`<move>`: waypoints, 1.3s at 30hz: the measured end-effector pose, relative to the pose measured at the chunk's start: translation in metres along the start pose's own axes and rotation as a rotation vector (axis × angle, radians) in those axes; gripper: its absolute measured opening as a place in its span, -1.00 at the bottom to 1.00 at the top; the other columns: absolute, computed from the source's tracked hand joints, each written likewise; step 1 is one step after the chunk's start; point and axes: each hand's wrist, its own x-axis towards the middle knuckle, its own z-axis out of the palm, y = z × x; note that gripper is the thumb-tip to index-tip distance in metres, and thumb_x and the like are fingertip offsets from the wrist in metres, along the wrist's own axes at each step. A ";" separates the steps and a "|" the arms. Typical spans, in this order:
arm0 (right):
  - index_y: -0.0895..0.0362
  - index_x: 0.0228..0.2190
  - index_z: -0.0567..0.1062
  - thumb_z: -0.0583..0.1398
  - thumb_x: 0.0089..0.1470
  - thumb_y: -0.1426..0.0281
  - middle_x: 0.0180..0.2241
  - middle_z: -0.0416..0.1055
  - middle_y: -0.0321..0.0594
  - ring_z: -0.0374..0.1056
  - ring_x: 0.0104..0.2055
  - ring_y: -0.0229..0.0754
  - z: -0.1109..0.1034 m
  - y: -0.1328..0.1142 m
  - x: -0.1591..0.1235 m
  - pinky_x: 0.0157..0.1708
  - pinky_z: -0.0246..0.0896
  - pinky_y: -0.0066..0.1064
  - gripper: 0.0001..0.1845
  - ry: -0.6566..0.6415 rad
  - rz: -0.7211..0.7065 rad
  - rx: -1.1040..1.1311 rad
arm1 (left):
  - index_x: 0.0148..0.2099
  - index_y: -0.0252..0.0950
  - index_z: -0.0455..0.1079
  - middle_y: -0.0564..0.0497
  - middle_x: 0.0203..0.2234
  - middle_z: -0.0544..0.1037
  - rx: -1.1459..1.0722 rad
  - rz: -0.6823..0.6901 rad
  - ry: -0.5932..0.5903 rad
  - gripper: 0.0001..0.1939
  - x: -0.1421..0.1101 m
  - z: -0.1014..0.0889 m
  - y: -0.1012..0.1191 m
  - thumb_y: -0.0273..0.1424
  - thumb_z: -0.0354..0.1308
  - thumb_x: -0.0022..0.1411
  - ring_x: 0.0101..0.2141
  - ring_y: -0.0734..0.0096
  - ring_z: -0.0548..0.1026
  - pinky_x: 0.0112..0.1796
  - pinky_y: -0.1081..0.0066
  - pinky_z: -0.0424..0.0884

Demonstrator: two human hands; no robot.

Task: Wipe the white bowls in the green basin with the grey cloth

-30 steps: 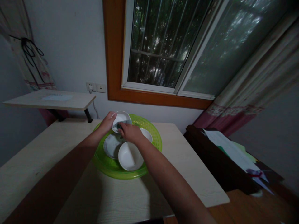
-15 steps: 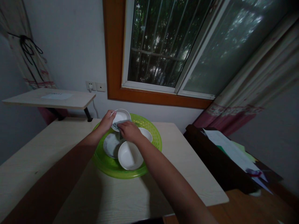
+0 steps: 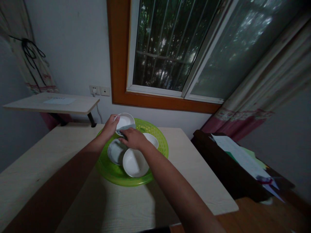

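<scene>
My left hand (image 3: 110, 126) grips the left rim of a white bowl (image 3: 125, 119), tilted with its inside towards me above the far part of a green basket (image 3: 116, 180). At the bowl's near edge my right hand (image 3: 133, 138) presses a greyish cloth (image 3: 128, 127), mostly covered by the fingers. Below the hands, a patterned plate (image 3: 116, 151) and a deeper white bowl (image 3: 135, 163) rest in the basket. Another white bowl (image 3: 152, 139) sits to the right, partly behind my right wrist.
The basket stands on a pale wooden table (image 3: 189, 174). A raised shelf (image 3: 85, 106) with a paper sheet (image 3: 59, 101) is at the left. Behind are a wall socket (image 3: 99, 90) and a barred window (image 3: 167, 45). Papers (image 3: 238, 155) lie on dark furniture to the right.
My right hand has shifted slightly left on the bowl's near edge, and its fingers have changed position. The cloth's hanging end below the fingers no longer shows. The bowl has moved slightly left.
</scene>
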 end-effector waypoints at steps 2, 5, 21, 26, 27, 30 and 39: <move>0.21 0.22 0.49 0.24 0.35 0.12 0.12 0.57 0.08 0.34 0.33 0.13 -0.001 0.003 -0.002 0.34 0.21 -0.06 -0.43 0.034 0.049 -0.087 | -0.01 -0.21 0.35 -0.10 -0.19 0.54 -0.004 -0.012 0.006 -0.59 0.001 0.000 0.000 0.00 -0.01 0.38 -0.11 0.07 0.52 0.00 0.11 0.46; 0.29 0.17 0.51 0.28 0.29 0.29 0.25 0.46 0.14 0.18 0.44 0.13 -0.003 0.007 -0.004 0.46 0.00 -0.04 -0.49 0.078 0.075 -0.172 | -0.02 -0.21 0.35 -0.09 -0.22 0.54 -0.013 -0.026 -0.012 -0.59 0.000 0.000 0.001 0.00 0.00 0.37 -0.13 0.08 0.52 -0.03 0.13 0.46; 0.19 0.15 0.55 0.23 0.34 0.31 0.29 0.44 0.04 0.36 0.32 0.04 -0.004 0.002 -0.001 0.46 0.03 -0.06 -0.59 0.054 -0.024 -0.093 | -0.01 -0.19 0.34 -0.12 -0.18 0.54 0.008 -0.032 0.051 -0.60 -0.002 -0.003 0.007 0.01 0.01 0.38 -0.06 0.03 0.51 0.04 0.08 0.43; 0.23 0.30 0.40 0.22 0.33 0.35 0.43 0.24 0.07 0.31 0.37 0.04 -0.010 -0.004 -0.003 0.36 0.23 -0.13 -0.44 0.075 0.004 0.002 | -0.02 -0.20 0.32 -0.13 -0.15 0.54 0.006 -0.031 0.047 -0.65 -0.003 -0.003 0.010 -0.05 -0.01 0.40 -0.03 0.05 0.51 0.10 0.08 0.41; 0.24 0.32 0.37 0.23 0.33 0.34 0.45 0.21 0.07 0.30 0.38 0.05 -0.010 -0.004 -0.003 0.36 0.24 -0.13 -0.40 0.075 0.000 0.009 | -0.02 -0.21 0.32 -0.13 -0.14 0.54 0.008 -0.024 0.040 -0.64 -0.003 -0.004 0.010 -0.05 -0.02 0.40 -0.03 0.05 0.51 0.11 0.08 0.41; 0.27 0.30 0.40 0.21 0.38 0.25 0.40 0.29 0.08 0.33 0.37 0.05 -0.008 -0.004 -0.001 0.37 0.23 -0.15 -0.42 0.022 -0.040 0.014 | -0.01 -0.21 0.32 -0.13 -0.12 0.54 0.009 -0.002 0.032 -0.64 -0.003 -0.004 0.010 -0.04 -0.03 0.42 -0.01 0.04 0.50 0.13 0.05 0.40; 0.23 0.16 0.54 0.05 0.49 0.09 0.30 0.44 0.10 0.30 0.40 0.12 -0.003 0.000 -0.002 0.50 -0.14 0.20 -0.45 0.035 0.055 -0.111 | 0.00 -0.20 0.33 -0.13 -0.10 0.54 0.019 -0.001 0.035 -0.61 -0.003 -0.003 0.007 -0.01 -0.01 0.40 -0.02 0.05 0.50 0.09 0.08 0.41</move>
